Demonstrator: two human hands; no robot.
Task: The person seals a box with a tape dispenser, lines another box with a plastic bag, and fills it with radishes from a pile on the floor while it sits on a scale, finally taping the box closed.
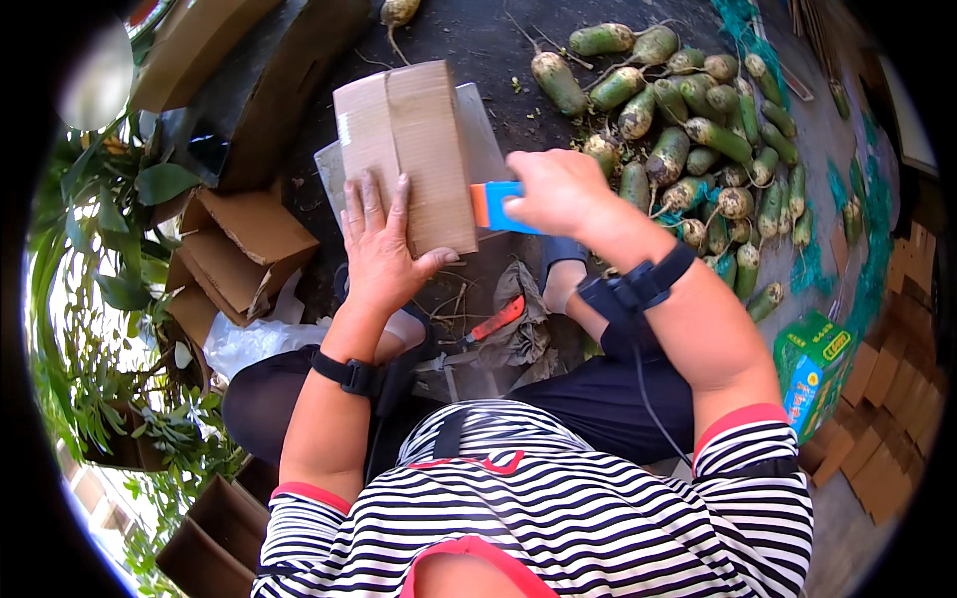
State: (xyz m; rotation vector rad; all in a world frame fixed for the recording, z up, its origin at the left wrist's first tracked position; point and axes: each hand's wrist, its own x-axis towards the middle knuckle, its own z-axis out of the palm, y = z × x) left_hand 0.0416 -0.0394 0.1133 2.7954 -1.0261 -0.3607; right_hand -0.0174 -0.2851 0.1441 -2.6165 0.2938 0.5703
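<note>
Box (pixel 429 140): plain brown cardbd, flaps shut, seam running lengthwise down top face; sits slightly tilted in view, on gray board (pixel 483 125), in front of person. L hand (pixel 379 234) flat on box's near end, fingers spread apart, pressing not grasping. R hand (pixel 563 189) closed around tool (pixel 510 207), blue w/ orange end; orange end at box's R edge, contact unclear. Radishes (pixel 703 135) piled on ground to R, well apart from box.
</note>
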